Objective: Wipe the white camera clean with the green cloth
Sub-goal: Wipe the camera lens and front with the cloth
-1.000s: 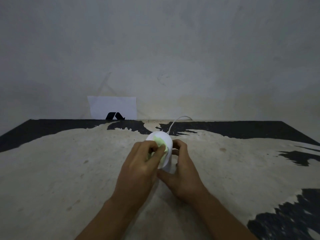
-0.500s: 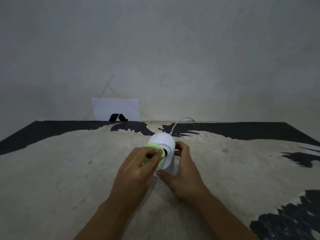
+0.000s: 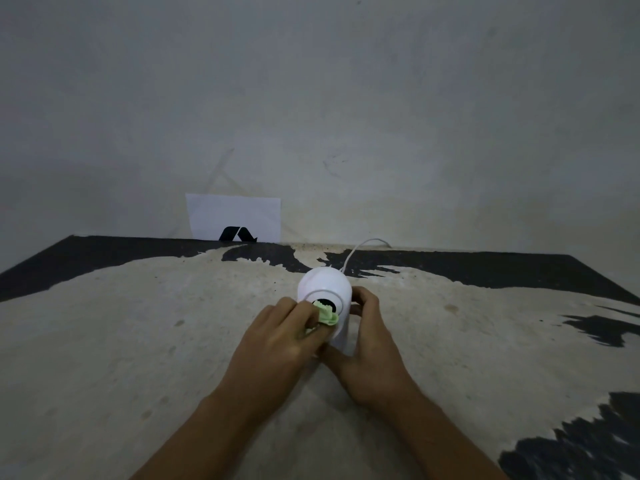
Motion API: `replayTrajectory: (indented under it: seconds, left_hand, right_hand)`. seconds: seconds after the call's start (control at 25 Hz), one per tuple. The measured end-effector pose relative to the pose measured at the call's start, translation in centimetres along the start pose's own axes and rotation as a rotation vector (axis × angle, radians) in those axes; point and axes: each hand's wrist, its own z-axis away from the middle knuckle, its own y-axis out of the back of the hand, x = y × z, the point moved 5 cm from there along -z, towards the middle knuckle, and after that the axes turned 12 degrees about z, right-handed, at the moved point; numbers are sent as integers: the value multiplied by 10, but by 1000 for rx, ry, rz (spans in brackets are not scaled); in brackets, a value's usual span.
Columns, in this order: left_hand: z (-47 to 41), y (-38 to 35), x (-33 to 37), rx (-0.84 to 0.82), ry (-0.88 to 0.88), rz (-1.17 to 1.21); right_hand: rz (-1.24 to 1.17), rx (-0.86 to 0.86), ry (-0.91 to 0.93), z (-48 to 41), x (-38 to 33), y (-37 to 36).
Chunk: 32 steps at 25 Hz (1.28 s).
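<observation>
The white camera (image 3: 323, 284), a rounded dome with a dark lens on its front, stands upright in the middle of the table. My left hand (image 3: 277, 344) pinches the bunched green cloth (image 3: 327, 315) and presses it against the camera's front, just below the lens. My right hand (image 3: 369, 355) wraps the camera's right side and base, thumb across the front, fingers behind. Most of the cloth is hidden under my left fingers.
A thin white cable (image 3: 360, 249) runs from the camera's back over the table's far edge. A white paper with a black mark (image 3: 233, 218) leans against the grey wall. The table top (image 3: 138, 341) is worn beige with black patches.
My left hand slid the green cloth down from the camera's upper front to below the lens, which now shows. My right hand stayed on the camera.
</observation>
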Motion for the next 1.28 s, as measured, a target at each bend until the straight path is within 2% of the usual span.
replayTrajectory:
  seconds: [0.2,0.36,0.64,0.8,0.96,1.12,1.28]
  left_hand:
    - [-6,7,-5,68,79,43]
    - [-1,11,-18,242,307,297]
    - [5,17,-28,438,417,453]
    - [-3,7,-27,342,393,498]
    - [6,3,-38,376,610,654]
    - [-7,7,-34,322,485,682]
    - [-16,6,-45,271,625,719]
  right_hand:
    - [30,-2,4,-1,5,-2]
    - [68,4,15,-1,5,-2]
    - [102,10,17,-1,8,-5]
    - [107,9,12,-1,9,-6]
    - [120,21,23,0,6,-4]
    - [118,10,21,-1,5,-4]
    - [126,2,10,-1,6,-6]
